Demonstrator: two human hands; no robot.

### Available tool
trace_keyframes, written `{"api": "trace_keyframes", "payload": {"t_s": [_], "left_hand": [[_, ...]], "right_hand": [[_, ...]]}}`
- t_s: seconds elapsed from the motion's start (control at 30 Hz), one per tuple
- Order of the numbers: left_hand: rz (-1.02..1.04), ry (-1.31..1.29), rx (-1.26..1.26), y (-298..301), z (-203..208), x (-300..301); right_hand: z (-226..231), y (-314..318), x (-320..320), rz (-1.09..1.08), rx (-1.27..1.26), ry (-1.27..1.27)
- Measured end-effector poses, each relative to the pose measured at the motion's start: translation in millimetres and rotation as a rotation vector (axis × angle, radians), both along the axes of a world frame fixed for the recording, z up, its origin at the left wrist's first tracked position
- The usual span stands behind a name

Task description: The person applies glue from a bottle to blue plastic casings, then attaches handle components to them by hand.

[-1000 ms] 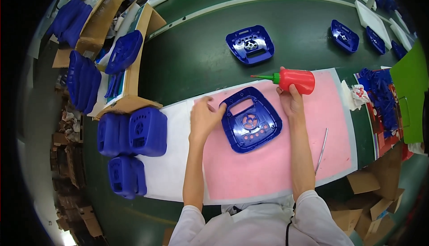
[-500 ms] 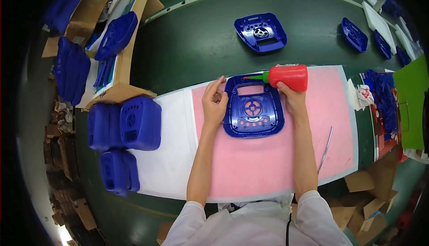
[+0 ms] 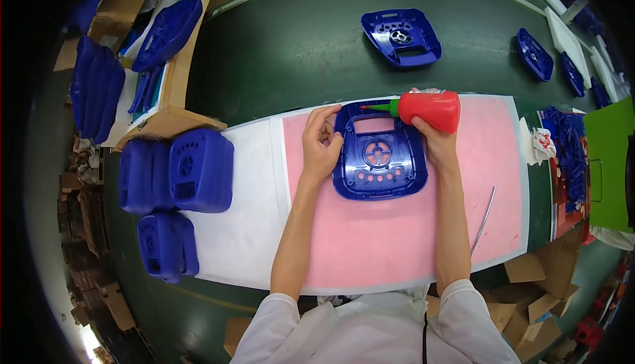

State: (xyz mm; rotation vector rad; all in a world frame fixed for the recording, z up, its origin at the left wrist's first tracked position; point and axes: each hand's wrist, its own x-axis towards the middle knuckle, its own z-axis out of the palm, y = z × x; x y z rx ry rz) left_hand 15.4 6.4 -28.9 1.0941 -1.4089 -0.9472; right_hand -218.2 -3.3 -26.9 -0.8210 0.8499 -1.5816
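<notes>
A blue plastic housing [image 3: 380, 177] with a round slotted vent and a wide opening lies on the pink sheet in front of me. My left hand [image 3: 321, 144] grips its left edge, index finger reaching to the upper left corner and the other fingers curled. In my right hand [image 3: 436, 140] is a red squeeze bottle [image 3: 430, 111], tipped on its side, with a green nozzle [image 3: 380, 107] pointing left. The nozzle's tip is over the housing's upper left corner; whether it touches cannot be made out.
Stacked blue housings [image 3: 200, 170] stand on the left. A thin metal rod [image 3: 483, 220] lies at the right of the pink sheet [image 3: 377, 245]. Another blue shell [image 3: 403, 37] sits on the green surface beyond. A wooden-edged box [image 3: 178, 103], a stained tissue [image 3: 544, 143] and a green bin [image 3: 610, 165] flank the work area.
My left fingers have come in onto the housing's upper left corner. The bottle stays in my right hand with its nozzle over that corner. The whole view has shifted slightly.
</notes>
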Motion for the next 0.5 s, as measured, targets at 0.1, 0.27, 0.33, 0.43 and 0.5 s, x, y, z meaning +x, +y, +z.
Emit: {"api": "trace_keyframes", "payload": {"t_s": [0.1,0.27,0.33,0.43,0.5], "left_hand": [[0.002,0.009,0.001,-0.5,-0.8,1.3],[0.010,-0.001,0.014,-1.4,-2.6,1.0],[0.010,0.010,0.019,-1.2,-2.8,0.9],[0.011,0.022,0.023,-1.0,-2.5,0.7],[0.011,0.023,0.023,-1.0,-3.1,0.7]], "right_hand": [[1.9,-0.5,1.3,0.009,-0.005,0.031],[2.4,-0.2,1.4,0.002,-0.043,0.047],[3.1,-0.1,1.6,0.011,-0.019,0.027],[2.2,-0.6,2.1,-0.002,-0.061,0.071],[1.8,-0.9,1.7,0.001,-0.057,0.076]]}}
